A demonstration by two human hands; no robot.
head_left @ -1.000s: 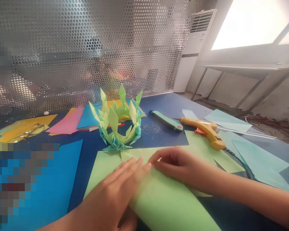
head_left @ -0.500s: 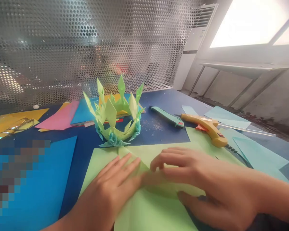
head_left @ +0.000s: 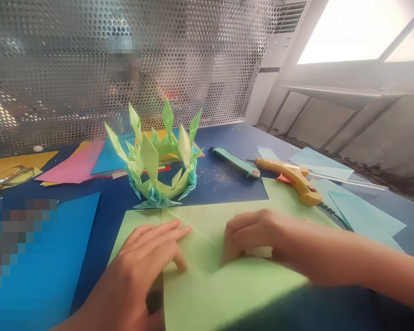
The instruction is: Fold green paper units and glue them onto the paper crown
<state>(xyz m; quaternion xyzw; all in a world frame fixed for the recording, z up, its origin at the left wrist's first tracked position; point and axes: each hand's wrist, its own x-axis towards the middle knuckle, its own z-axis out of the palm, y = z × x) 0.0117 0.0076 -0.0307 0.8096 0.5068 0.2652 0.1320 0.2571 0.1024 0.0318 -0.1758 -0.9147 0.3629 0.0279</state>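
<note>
A light green paper sheet (head_left: 224,285) lies on the blue table (head_left: 234,188) right in front of me, with a diagonal crease across it. My left hand (head_left: 141,257) lies flat on the sheet's left part, fingers spread and pointing right. My right hand (head_left: 255,234) presses down on the paper with curled fingers, just right of the crease. Neither hand grips anything. Behind the sheet stands a folded green and teal paper crown (head_left: 158,156).
A teal utility knife (head_left: 235,162) and a yellow glue gun (head_left: 290,178) lie to the right of the crown. Pale blue sheets (head_left: 362,211) lie at the right, pink and yellow sheets (head_left: 72,165) at the back left, a blue sheet (head_left: 55,257) at the left. A perforated metal screen (head_left: 124,64) closes the back.
The folded-over green flap has been laid flat, leaving a crease. My right hand pulled back and curled its fingers onto the paper; my left hand slid back a little towards me.
</note>
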